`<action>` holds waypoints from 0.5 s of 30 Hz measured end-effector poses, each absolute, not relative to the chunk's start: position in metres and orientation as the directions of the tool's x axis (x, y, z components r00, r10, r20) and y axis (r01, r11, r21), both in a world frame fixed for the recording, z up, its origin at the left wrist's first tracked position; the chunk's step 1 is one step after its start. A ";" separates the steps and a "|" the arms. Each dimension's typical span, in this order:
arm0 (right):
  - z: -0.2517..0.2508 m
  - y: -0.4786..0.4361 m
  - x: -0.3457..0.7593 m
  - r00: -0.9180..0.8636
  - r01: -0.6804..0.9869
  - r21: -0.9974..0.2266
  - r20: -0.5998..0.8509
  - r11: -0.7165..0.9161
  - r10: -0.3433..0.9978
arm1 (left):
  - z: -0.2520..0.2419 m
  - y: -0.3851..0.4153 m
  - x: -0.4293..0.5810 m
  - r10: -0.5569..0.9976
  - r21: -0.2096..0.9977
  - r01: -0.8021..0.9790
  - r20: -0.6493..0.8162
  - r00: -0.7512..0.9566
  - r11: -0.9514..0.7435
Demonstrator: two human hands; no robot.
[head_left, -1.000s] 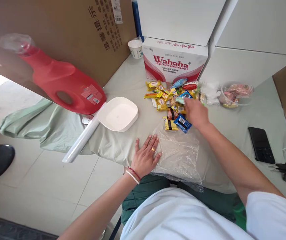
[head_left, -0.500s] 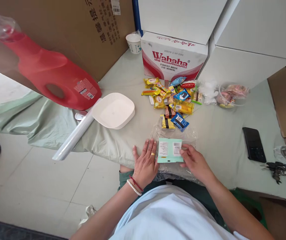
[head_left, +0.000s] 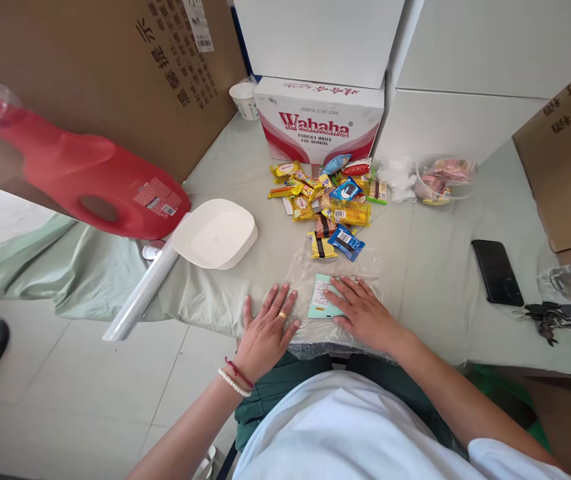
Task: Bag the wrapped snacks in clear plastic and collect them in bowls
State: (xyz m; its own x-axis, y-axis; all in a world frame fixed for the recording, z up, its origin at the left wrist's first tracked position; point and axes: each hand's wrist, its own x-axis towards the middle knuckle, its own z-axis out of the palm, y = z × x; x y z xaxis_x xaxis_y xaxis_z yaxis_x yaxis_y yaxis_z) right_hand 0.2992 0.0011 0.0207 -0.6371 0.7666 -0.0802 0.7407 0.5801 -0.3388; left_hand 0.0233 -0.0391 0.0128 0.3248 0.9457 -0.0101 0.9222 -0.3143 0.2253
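Observation:
A mint-green snack packet (head_left: 318,299) lies flat on a clear plastic sheet (head_left: 297,272) near the table's front edge. My right hand (head_left: 366,313) rests palm down over the packet's right half, its fingers stretched out and hiding that part. My left hand (head_left: 266,333), with a ring and bracelets, lies flat with fingers spread at the left edge of the sheet, apart from the packet. Just beyond the sheet are a blue snack packet (head_left: 346,243) and a yellow one with a black band (head_left: 322,245), at the front of a heap of small wrapped snacks (head_left: 348,213).
A white bowl (head_left: 215,233), a roll of clear film (head_left: 140,287) and a large red jug (head_left: 110,180) stand left. Behind the heap is a Wahaba-style water carton (head_left: 318,127). Rightward are a tub of snacks (head_left: 445,180), a phone (head_left: 497,272), keys (head_left: 548,320) and bottles (head_left: 565,281).
My right hand has let go of the packet's right edge and now lies flat on top of it. The packet rests on the sheet. My left hand has shifted slightly left, away from it.

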 end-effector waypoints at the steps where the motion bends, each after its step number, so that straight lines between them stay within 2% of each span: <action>1: 0.020 0.000 0.303 -0.632 0.744 -0.337 -0.076 0.577 0.771 | 0.015 -0.038 0.020 0.952 0.225 0.926 0.013 0.307 -0.302; 4: 0.022 -0.003 0.309 -0.621 0.755 -0.329 -0.080 0.568 0.780 | 0.028 -0.033 0.023 0.951 0.219 0.932 0.176 0.253 -0.288; 6: 0.024 -0.002 0.307 -0.618 0.760 -0.323 -0.090 0.564 0.781 | 0.038 -0.026 0.035 0.906 0.212 0.894 0.251 0.341 -0.395; 9: 0.025 -0.002 0.304 -0.617 0.763 -0.316 -0.102 0.563 0.780 | 0.039 -0.011 0.051 0.838 0.212 0.814 0.211 0.502 -0.541; 15: 0.028 -0.012 0.322 -0.639 0.746 -0.352 -0.136 0.566 0.757 | 0.006 0.016 0.033 0.841 0.203 0.817 0.091 0.534 -0.540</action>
State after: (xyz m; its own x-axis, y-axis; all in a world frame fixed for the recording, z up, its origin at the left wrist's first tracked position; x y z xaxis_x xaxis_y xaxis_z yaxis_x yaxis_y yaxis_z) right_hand 0.3224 -0.0115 0.0282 -0.6389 0.7572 -0.1358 0.7455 0.5659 -0.3521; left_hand 0.0333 0.0156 0.0055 0.5338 0.8407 0.0911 0.8165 -0.5404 0.2029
